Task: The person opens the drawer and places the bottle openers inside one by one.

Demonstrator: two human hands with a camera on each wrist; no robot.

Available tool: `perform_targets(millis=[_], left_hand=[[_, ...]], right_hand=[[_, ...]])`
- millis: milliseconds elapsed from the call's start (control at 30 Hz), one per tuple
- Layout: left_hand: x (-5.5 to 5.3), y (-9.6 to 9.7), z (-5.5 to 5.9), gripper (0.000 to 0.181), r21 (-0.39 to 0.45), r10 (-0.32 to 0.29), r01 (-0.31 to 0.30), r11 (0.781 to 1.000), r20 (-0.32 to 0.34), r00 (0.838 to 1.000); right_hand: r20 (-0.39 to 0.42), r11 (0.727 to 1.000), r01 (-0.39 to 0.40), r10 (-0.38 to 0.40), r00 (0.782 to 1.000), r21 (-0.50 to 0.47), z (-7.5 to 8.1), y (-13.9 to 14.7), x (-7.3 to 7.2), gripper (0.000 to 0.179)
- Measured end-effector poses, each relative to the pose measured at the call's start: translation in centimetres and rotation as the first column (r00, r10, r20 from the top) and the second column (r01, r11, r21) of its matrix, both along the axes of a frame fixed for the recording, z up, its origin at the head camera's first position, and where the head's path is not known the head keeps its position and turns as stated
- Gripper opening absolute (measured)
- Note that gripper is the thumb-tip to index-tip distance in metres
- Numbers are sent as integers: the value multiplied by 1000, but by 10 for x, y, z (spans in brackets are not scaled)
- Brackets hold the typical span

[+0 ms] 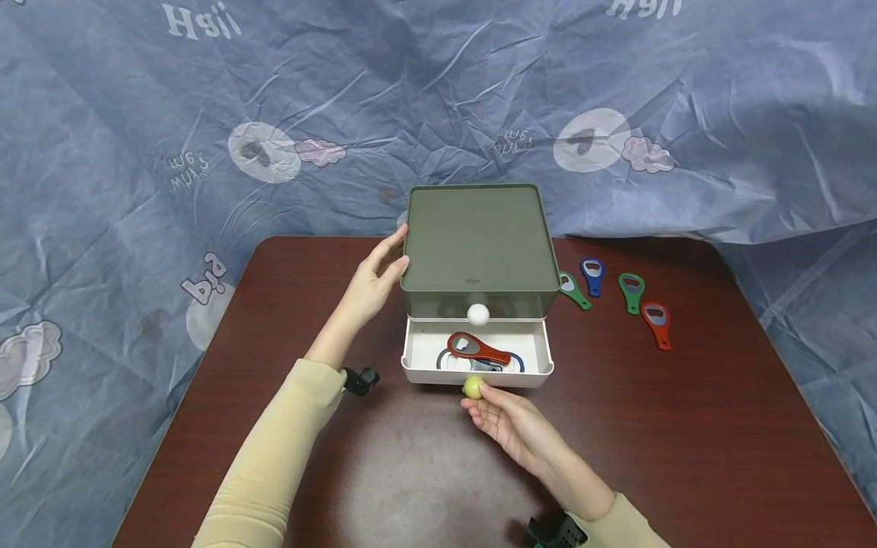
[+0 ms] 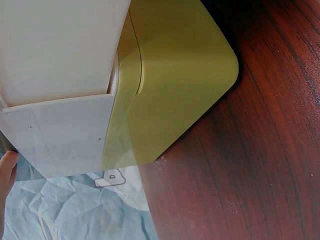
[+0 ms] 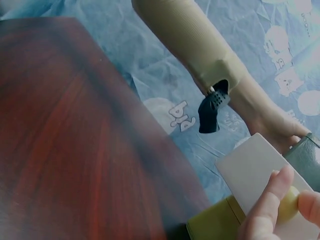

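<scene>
The yellow-green knob (image 1: 473, 387) is pinched between the thumb and fingers of the right hand (image 1: 515, 430); the box (image 1: 479, 236) is touched along its left side by the left hand's (image 1: 372, 288) extended fingers. In the opened white drawer (image 1: 435, 377), a red opener (image 1: 483, 350) is laid over what may be other openers. Four more openers (image 1: 633, 297) are scattered rightward on the table (image 1: 685, 426).

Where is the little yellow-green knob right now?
In the head view, the yellow-green knob is at the front of the open white drawer, about midway along, below the white knob and pinched by the right hand.
</scene>
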State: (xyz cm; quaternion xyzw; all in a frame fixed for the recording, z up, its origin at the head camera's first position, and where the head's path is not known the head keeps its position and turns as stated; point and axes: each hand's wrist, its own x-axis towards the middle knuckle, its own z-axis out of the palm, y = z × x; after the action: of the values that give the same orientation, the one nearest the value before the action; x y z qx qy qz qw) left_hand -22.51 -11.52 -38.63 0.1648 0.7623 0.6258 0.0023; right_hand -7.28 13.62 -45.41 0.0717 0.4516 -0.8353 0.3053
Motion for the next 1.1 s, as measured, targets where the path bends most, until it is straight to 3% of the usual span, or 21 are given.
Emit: perform_targets(millis=[400, 600, 867, 1100], left_hand=[[0, 0, 0, 52, -1, -6, 6, 1000, 9, 1000], [0, -1, -1, 52, -5, -7, 7, 1000, 10, 1000], [1, -2, -1, 52, -13, 1, -1, 1000, 11, 1000], [2, -1, 0, 52, -8, -5, 5, 1000, 16, 1000]], right_hand=[[50, 989, 151, -150, 987, -2, 3, -7, -38, 15], [19, 988, 152, -152, 988, -11, 3, -8, -53, 16], [4, 988, 150, -149, 989, -38, 3, -8, -61, 18], [1, 990, 138, -138, 990, -26, 1, -6, -57, 26]])
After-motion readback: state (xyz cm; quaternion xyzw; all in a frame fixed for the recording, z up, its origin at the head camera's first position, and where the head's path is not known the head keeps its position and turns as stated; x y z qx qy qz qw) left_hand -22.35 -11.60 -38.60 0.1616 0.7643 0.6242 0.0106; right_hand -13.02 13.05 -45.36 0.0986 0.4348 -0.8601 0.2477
